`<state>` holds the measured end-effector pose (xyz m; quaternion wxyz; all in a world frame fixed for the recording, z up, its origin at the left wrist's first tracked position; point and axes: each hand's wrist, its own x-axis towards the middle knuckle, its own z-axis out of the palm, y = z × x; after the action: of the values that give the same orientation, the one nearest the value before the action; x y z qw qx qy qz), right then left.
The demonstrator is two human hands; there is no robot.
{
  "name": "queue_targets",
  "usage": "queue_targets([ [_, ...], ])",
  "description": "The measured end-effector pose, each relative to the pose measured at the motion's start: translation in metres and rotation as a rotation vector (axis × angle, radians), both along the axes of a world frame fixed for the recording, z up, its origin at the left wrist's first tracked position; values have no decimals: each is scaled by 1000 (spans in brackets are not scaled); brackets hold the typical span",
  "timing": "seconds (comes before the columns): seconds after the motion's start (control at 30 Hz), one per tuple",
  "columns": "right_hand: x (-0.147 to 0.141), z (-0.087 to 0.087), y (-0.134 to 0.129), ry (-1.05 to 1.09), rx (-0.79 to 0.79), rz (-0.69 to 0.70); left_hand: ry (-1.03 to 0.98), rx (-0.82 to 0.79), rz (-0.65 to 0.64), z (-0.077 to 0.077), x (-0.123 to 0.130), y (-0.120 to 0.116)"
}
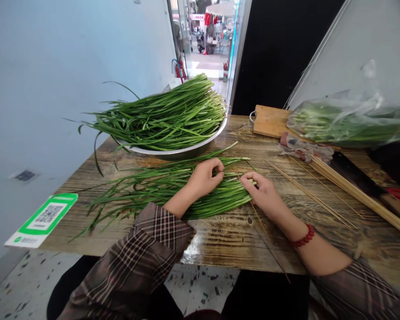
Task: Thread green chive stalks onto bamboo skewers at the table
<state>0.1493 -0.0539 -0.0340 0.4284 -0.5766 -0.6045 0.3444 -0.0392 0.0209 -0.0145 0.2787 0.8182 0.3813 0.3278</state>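
Garlic chives (220, 204) lie spread in a loose row on the wooden table, leaves to the left and pale stem ends to the right. Over the middle of them rests my left hand (205, 178), its fingers curled and closed on a chive stem. My right hand (263, 193) pinches the pale chive ends at the right side. A thin bamboo skewer (270, 242) crosses the stem ends under my right hand and sticks out past the table's front edge. Whether my right fingers also touch the skewer is hidden.
Behind stands a metal bowl (190, 149) heaped with more garlic chives (166, 115). To the right lie loose skewers (313, 195), a skewer bundle (356, 191), a knife (360, 178), a cutting board (270, 120) and bagged greens (346, 120). A QR-code card (46, 218) sits at the left edge.
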Motion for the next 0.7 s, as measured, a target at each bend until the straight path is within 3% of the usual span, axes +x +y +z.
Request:
queue_targets([
  [0.1,-1,2,1,61,-22,1,-221,-292,-36,2,1,0],
  [0.2,-1,7,-1,5,17,19,-291,-363,9,3,-1,3],
  [0.3,-1,14,-5,-95,107,92,-165,-183,216,2,-8,9],
  [0.37,-1,18,-9,-148,160,174,64,9,316,2,-12,10],
  [0.5,-3,23,-16,-216,252,307,554,376,363,12,-13,2],
  [0.57,-3,23,-18,-231,292,336,630,466,293,16,-11,-3],
  [0.7,-3,24,-18,-261,335,341,575,391,-108,12,-7,-6],
])
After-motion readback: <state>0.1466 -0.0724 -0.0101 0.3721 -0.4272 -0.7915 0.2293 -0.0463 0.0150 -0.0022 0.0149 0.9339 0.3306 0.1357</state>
